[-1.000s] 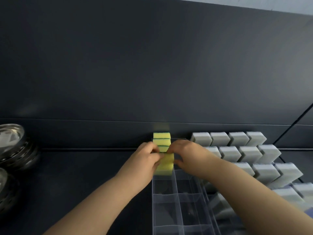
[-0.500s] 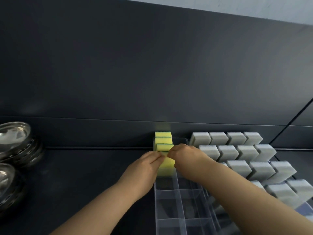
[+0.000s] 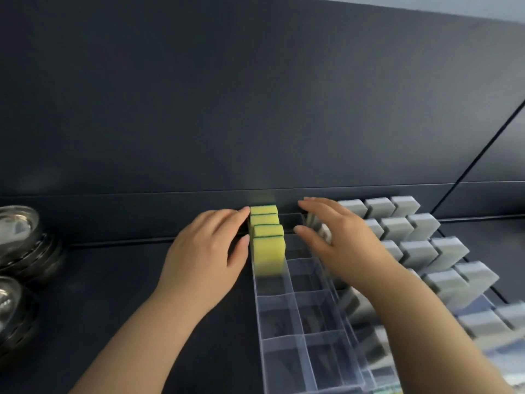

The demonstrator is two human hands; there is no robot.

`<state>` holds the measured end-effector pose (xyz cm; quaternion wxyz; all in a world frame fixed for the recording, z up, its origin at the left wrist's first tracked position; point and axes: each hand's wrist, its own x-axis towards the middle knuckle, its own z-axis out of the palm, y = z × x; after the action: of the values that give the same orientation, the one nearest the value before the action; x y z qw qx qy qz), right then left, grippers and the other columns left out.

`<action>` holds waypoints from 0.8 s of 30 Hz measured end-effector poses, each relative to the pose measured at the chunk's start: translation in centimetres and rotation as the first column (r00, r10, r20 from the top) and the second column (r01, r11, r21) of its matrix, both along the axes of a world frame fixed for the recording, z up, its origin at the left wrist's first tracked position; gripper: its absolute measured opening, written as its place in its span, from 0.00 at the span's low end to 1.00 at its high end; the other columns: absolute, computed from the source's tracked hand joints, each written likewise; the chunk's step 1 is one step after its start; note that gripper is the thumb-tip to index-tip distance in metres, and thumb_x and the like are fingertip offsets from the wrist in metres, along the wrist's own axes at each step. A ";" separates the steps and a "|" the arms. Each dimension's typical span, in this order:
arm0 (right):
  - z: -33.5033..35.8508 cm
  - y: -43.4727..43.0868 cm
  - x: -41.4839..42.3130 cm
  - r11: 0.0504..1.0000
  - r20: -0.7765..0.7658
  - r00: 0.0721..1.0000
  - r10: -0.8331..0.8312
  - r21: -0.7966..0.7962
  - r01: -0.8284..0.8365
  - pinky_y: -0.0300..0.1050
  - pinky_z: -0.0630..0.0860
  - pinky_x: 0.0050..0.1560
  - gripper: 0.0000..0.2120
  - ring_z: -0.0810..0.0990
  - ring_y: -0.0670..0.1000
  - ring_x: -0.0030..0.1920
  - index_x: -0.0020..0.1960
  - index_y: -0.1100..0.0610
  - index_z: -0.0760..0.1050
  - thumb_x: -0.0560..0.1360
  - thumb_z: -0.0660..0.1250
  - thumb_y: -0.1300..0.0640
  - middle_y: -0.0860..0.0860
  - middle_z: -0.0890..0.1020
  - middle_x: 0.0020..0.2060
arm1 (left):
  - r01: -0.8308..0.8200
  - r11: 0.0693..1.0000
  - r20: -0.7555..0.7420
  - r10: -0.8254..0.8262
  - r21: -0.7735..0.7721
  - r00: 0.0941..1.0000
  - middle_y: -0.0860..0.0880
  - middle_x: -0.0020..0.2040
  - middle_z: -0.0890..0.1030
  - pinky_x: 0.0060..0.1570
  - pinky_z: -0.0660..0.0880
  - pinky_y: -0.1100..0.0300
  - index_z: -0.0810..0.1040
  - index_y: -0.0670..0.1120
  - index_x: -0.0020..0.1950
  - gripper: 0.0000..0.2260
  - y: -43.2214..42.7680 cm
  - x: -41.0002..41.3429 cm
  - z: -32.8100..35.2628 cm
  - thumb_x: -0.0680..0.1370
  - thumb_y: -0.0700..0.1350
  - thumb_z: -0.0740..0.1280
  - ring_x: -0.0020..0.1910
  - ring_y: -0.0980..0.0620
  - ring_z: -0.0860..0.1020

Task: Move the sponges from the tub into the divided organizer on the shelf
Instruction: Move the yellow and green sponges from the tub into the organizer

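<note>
Four sponges (image 3: 268,250) stand in the far left cells of the organizer (image 3: 301,334); our left hand (image 3: 204,251) is flat just beside them, our right hand (image 3: 341,245) hovers spread, both empty. We judge one placement done; next we need another sponge from the tub, which lies out of view

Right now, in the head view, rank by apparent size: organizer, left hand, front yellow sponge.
1. Organizer, largest; its near end runs out of frame.
2. Left hand.
3. Front yellow sponge, smallest; it sits beside the hand, so nearness does not skew this.
</note>
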<state>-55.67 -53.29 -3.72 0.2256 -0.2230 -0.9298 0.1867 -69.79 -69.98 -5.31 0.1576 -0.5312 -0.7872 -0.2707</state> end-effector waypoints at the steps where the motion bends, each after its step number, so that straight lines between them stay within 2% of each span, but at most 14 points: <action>1: 0.2 -0.1 0.9 1.000 -0.021 1.000 -0.008 0.003 0.009 0.37 0.63 0.63 0.23 0.67 0.44 0.66 0.67 0.50 0.69 0.74 0.63 0.45 0.43 0.71 0.66 | -0.001 1.000 -0.006 0.001 0.016 1.000 0.49 0.55 0.79 0.50 0.75 0.54 0.75 0.44 0.64 0.17 0.0 0.6 0.4 0.77 0.47 0.62 0.54 0.48 0.76; 5: 0.8 0.0 5.5 0.999 -0.060 0.997 -0.051 -0.005 0.051 0.36 0.63 0.63 0.23 0.67 0.42 0.67 0.67 0.49 0.70 0.74 0.60 0.43 0.41 0.70 0.66 | 0.033 0.999 -0.011 -0.033 0.038 0.999 0.49 0.54 0.79 0.51 0.75 0.55 0.74 0.45 0.64 0.19 0.2 4.3 1.4 0.76 0.49 0.58 0.55 0.49 0.76; 8: 0.8 0.4 9.9 0.995 -0.075 0.992 -0.097 0.001 0.098 0.31 0.61 0.61 0.24 0.66 0.40 0.66 0.67 0.48 0.69 0.74 0.59 0.42 0.40 0.70 0.65 | 0.080 0.996 -0.014 -0.080 0.036 0.997 0.49 0.55 0.79 0.53 0.73 0.57 0.74 0.45 0.64 0.18 1.3 8.1 1.4 0.77 0.49 0.59 0.55 0.49 0.76; 10: 0.7 0.8 13.5 0.990 -0.084 0.986 -0.142 0.001 0.143 0.35 0.63 0.61 0.27 0.68 0.42 0.65 0.67 0.48 0.69 0.72 0.56 0.38 0.40 0.70 0.65 | 0.123 0.992 -0.009 -0.123 0.039 0.992 0.49 0.55 0.79 0.53 0.72 0.57 0.74 0.45 0.64 0.17 2.4 11.1 1.1 0.77 0.48 0.62 0.55 0.49 0.76; 12: 0.4 1.1 17.3 0.981 -0.100 0.976 -0.192 0.002 0.194 0.39 0.66 0.60 0.29 0.72 0.46 0.63 0.67 0.49 0.70 0.70 0.54 0.37 0.40 0.70 0.65 | 0.177 0.984 0.017 -0.178 0.035 0.984 0.50 0.56 0.79 0.53 0.72 0.58 0.74 0.45 0.65 0.18 3.6 14.5 0.8 0.77 0.49 0.60 0.56 0.51 0.76; 16: -0.6 1.7 27.9 0.955 -0.123 0.948 -0.295 -0.008 0.296 0.39 0.65 0.60 0.26 0.69 0.43 0.65 0.65 0.48 0.71 0.71 0.56 0.38 0.38 0.69 0.62 | 0.318 0.948 0.045 -0.319 0.027 0.947 0.50 0.56 0.79 0.53 0.74 0.57 0.74 0.45 0.65 0.19 6.5 23.8 0.2 0.76 0.50 0.58 0.55 0.51 0.76; 19: -2.1 1.6 36.6 0.919 -0.082 0.915 -0.394 -0.058 0.391 0.34 0.63 0.59 0.27 0.67 0.42 0.65 0.66 0.47 0.70 0.70 0.56 0.38 0.38 0.69 0.63 | 0.384 0.923 0.051 -0.384 0.007 0.922 0.50 0.54 0.80 0.48 0.76 0.57 0.76 0.45 0.62 0.19 8.5 31.2 -0.7 0.75 0.51 0.58 0.52 0.50 0.78; 21: -3.5 1.3 42.0 0.883 -0.049 0.883 -0.467 -0.080 0.463 0.28 0.60 0.59 0.28 0.66 0.39 0.63 0.66 0.48 0.70 0.70 0.56 0.37 0.38 0.68 0.62 | 0.415 0.910 0.091 -0.413 -0.003 0.906 0.49 0.54 0.80 0.49 0.75 0.56 0.76 0.45 0.63 0.19 9.7 35.5 -2.0 0.75 0.50 0.59 0.52 0.49 0.78; 24: -6.0 0.6 49.1 0.821 0.024 0.826 -0.563 -0.104 0.562 0.38 0.63 0.65 0.23 0.67 0.44 0.66 0.67 0.49 0.69 0.74 0.61 0.43 0.40 0.69 0.64 | 0.467 0.881 0.196 -0.445 -0.080 0.873 0.50 0.60 0.77 0.56 0.71 0.57 0.73 0.47 0.66 0.19 11.4 40.9 -4.8 0.77 0.50 0.63 0.59 0.49 0.75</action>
<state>-6.59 -52.67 -9.68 0.2619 -0.4981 -0.8106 0.1622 -28.89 -58.56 -10.12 -0.0129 -0.6855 -0.6653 -0.2954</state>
